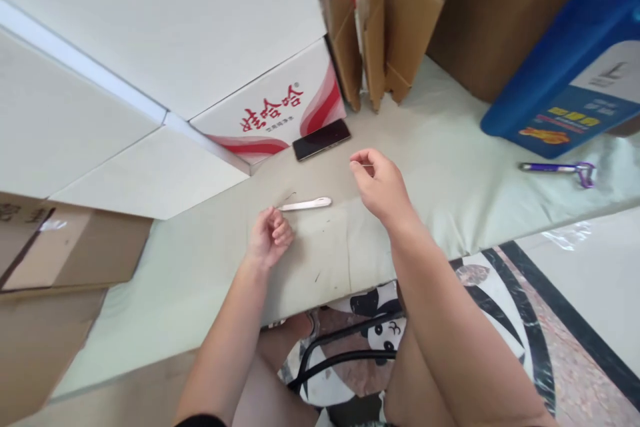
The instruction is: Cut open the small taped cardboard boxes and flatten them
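Note:
My right hand (380, 185) is raised over the cloth-covered surface (320, 260), thumb and forefinger pinched together. A thin, pale, needle-like sliver (368, 165) shows at its fingers; its exact kind is too small to tell. My left hand (271, 237) is closed, its fingers curled with the thumb against them. Whatever it may hold is hidden. Just beyond the left fingertips lies a slim white handle-shaped tool (313, 203) with a slot near its right end. A short dark thread-like piece (289, 198) is beside it.
A black phone (323, 140) lies against a white carton (273, 107) with red print. Flattened cardboard (407, 20) stands behind. To the right are a blue jug (565, 80) and a purple pen-like item (550, 167). Brown boxes (90, 247) stand at left.

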Demonstrator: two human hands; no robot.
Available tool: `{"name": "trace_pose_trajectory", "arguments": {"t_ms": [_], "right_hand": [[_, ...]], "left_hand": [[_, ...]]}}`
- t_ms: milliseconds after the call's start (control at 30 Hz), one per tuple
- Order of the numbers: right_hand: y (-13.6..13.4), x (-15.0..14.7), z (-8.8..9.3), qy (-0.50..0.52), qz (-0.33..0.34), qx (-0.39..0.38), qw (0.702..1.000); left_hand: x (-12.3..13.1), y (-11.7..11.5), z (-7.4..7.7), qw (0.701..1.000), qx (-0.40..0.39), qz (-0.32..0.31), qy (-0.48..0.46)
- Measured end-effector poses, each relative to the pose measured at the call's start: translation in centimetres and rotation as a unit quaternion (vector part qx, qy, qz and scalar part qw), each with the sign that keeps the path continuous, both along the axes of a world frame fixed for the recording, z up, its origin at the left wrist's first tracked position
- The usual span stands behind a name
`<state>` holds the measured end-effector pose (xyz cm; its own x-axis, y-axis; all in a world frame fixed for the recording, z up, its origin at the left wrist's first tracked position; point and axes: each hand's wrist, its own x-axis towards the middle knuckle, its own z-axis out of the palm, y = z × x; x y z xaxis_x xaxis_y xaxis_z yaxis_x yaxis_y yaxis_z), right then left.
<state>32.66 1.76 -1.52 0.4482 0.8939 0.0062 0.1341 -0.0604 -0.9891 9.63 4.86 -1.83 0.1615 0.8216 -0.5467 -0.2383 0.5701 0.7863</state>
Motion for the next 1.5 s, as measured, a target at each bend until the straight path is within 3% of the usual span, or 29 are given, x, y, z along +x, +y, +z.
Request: {"name": "trace_pose_trajectory", "arguments": {"t_ms": [233, 433, 600, 733, 900, 1100, 1233, 1367, 1500], "right_hand": [[0.5, -6.3, -2.0, -0.133, 0.097, -0.026, 0.986], [-1.1, -10.1, -3.0, -0.258, 0.150, -0.018, 0.954], [-1.8, -15.2, -3.4, -0.330, 0.192, 0.026, 0.924], [-0.9, -22.7, -2.1, -0.349, 0.308, 0.054, 0.884], [1.9, -34.0, 2.0, -0.380, 0.400, 0.147, 0.821], [6.3, -49.1, 6.7, -0.368, 0.498, 0.281, 0.734], [8.9, -57.0, 8.5, -0.389, 0.483, 0.320, 0.716], [10.1, -59.9, 8.8, -0.432, 0.468, 0.295, 0.712], [9.6, -58.1, 8.4, -0.527, 0.470, 0.260, 0.659]], "left_hand": [[-8.4, -2.1, -0.2, 0.990, 0.007, 0.109, -0.091], [-15.0, -3.4, 1.9, 0.970, 0.037, 0.174, -0.164], [-20.1, -4.4, 3.9, 0.922, 0.093, 0.255, -0.274], [-24.4, -5.6, 4.4, 0.878, 0.120, 0.312, -0.342], [-28.9, -6.9, 3.7, 0.826, 0.129, 0.391, -0.384], [-31.7, -7.6, 3.3, 0.788, 0.130, 0.433, -0.418], [-32.3, -7.8, 3.6, 0.772, 0.120, 0.450, -0.433], [-32.3, -7.5, 4.0, 0.772, 0.115, 0.456, -0.427], [-31.9, -7.5, 4.7, 0.795, 0.132, 0.467, -0.364]]}}
